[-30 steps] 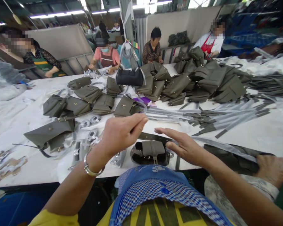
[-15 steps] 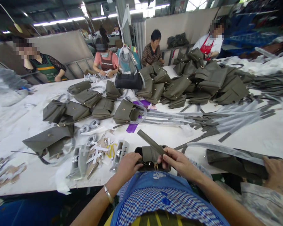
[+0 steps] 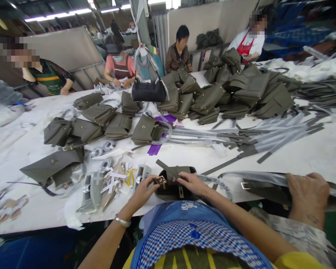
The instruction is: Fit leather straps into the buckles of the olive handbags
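An olive-green bag (image 3: 172, 188) lies at the near edge of the white table (image 3: 296, 155), just in front of my blue apron. My left hand (image 3: 144, 188) is closed, its fingertips pinching the brass buckle (image 3: 160, 181) on the bag's left side. My right hand (image 3: 192, 183) is closed on the bag's olive strap (image 3: 168, 170), which sticks out up and to the left.
Several olive bags (image 3: 100, 119) and a black bag (image 3: 149, 90) cover the table's middle, with a heap at the back right (image 3: 240, 89). Straps in plastic (image 3: 240, 132) lie right. Metal parts and scraps (image 3: 112, 181) sit left of me. A co-worker's hand (image 3: 308, 196) grips a wrapped bag at right. Several people sit opposite.
My hands dropped from above the bag onto it. The left took the buckle, the right took the strap. The co-worker's hand at right slid leftward along the wrapped bag.
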A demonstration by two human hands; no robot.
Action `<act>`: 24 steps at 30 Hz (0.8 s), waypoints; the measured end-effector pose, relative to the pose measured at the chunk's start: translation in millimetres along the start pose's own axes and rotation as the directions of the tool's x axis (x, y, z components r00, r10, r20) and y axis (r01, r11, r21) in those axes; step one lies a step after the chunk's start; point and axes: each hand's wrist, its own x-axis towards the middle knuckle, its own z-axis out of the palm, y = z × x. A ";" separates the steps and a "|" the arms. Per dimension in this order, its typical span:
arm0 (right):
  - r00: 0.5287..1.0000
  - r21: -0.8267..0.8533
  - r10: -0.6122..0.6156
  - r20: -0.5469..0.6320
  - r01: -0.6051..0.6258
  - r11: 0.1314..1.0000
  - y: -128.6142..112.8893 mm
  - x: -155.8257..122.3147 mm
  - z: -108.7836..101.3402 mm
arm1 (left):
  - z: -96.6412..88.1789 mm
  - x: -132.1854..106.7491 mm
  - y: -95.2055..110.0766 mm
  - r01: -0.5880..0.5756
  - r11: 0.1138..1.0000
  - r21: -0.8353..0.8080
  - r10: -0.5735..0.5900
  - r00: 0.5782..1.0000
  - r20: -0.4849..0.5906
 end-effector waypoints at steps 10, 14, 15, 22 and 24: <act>0.989 0.359 0.088 0.117 -0.125 0.925 -6.4 -9.5 3.1 | 14.1 -1.7 9.9 -0.026 1.000 0.017 0.029 0.981 -0.194; 0.992 0.311 0.123 -0.029 -0.108 0.944 -19.4 -15.4 -5.9 | 15.6 4.1 22.8 -0.119 0.992 0.027 0.122 0.970 -0.209; 0.988 0.252 0.140 -0.070 -0.118 0.960 -22.1 -15.0 -5.0 | 17.0 5.9 24.8 -0.125 0.992 0.024 0.128 0.969 -0.210; 0.986 0.029 0.164 0.014 -0.164 0.986 -19.4 -11.1 14.4 | 30.3 3.2 24.7 -0.153 0.982 0.114 0.157 0.987 -0.036; 0.984 0.036 0.179 -0.012 -0.179 0.983 -15.2 -12.9 14.7 | 35.1 0.4 23.0 -0.242 0.941 0.236 0.219 0.968 0.121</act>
